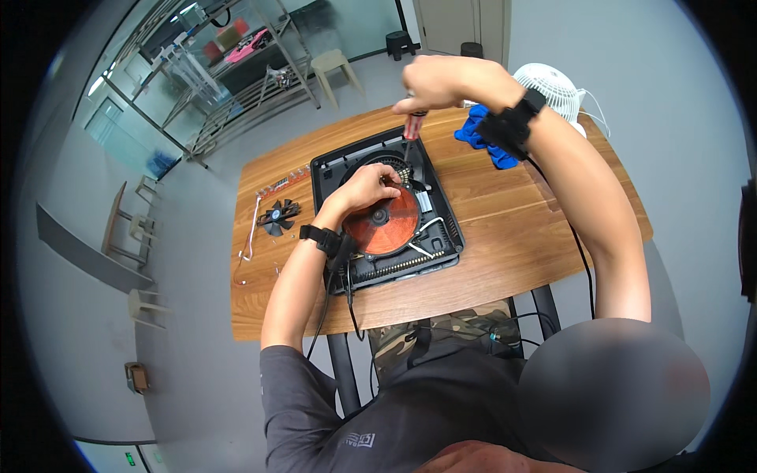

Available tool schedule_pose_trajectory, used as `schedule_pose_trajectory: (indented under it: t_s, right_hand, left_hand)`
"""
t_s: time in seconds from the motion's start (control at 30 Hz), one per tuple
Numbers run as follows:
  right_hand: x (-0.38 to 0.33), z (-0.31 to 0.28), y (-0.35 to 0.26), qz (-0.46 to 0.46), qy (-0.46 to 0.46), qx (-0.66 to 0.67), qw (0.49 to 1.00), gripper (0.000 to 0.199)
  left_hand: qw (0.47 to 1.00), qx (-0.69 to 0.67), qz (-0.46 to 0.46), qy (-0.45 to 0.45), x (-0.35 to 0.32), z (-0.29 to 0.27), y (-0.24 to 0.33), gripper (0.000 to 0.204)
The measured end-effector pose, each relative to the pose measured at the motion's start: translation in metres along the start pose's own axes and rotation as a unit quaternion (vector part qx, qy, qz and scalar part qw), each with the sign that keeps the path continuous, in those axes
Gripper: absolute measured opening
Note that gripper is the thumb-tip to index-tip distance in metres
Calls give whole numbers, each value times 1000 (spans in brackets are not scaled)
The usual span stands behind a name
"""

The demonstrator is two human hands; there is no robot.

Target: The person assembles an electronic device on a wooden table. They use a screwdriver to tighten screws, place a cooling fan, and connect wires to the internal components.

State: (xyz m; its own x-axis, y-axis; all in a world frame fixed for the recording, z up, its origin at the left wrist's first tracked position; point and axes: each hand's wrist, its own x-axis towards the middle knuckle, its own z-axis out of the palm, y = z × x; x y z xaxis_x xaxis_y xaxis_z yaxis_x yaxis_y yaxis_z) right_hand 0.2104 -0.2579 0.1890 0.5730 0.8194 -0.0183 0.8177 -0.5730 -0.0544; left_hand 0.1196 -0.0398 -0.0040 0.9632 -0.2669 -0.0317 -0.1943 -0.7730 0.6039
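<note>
An opened induction cooker, its black housing [446, 217] upright side up, lies on the table in front of me. Inside it sits a round copper coil [386, 233] with a dark centre. My right hand [434, 83] is raised over the far edge, closed around the red handle of a screwdriver [412, 128]. The screwdriver's shaft points down into the housing beyond the coil. My left hand [367, 189] rests at the coil's far side, fingers curled together close to the shaft; what they pinch, if anything, is hidden. White wires [426, 251] run beside the coil.
On the wooden table [505, 236], a loose black fan [278, 217] and a narrow circuit strip [284, 182] with wires lie left of the housing. A blue cloth [500, 154] and a white desk fan [550, 88] are at the far right. Cables hang from both wrist straps.
</note>
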Motion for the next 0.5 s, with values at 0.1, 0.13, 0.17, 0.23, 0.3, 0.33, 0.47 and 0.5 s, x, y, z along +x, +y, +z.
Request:
schedule_pose_trajectory:
  t_s: [0.1, 0.13, 0.17, 0.23, 0.3, 0.33, 0.47, 0.5]
  right_hand:
    - [-14, 12, 36, 4, 37, 10, 999, 59]
    - [-23, 9, 36, -6, 58, 3, 998, 58]
    - [-25, 12, 43, -6, 72, 7, 997, 59]
    - [-33, 20, 57, 6, 96, 14, 995, 60]
    - [-37, 27, 65, 23, 100, -4, 995, 56]
    - [-38, 31, 67, 29, 103, -12, 994, 55]
    - [-36, 61, 81, 64, 115, -35, 991, 53]
    - [-35, 67, 80, 64, 117, -42, 990, 50]
  left_hand:
    - [999, -33, -21, -18, 5, -3, 9, 28]
    - [999, -40, -27, -22, 3, -4, 8, 28]
    - [998, -47, -33, -26, 1, -6, 7, 27]
    - [997, -63, -39, -20, 1, -3, 7, 27]
    - [996, -69, -46, -17, 0, -2, 7, 26]
    - [996, -74, -49, -15, -1, -1, 6, 26]
    - [995, -83, -47, -3, -4, 0, 9, 27]
    - [995, -84, -45, 1, -5, 1, 8, 27]
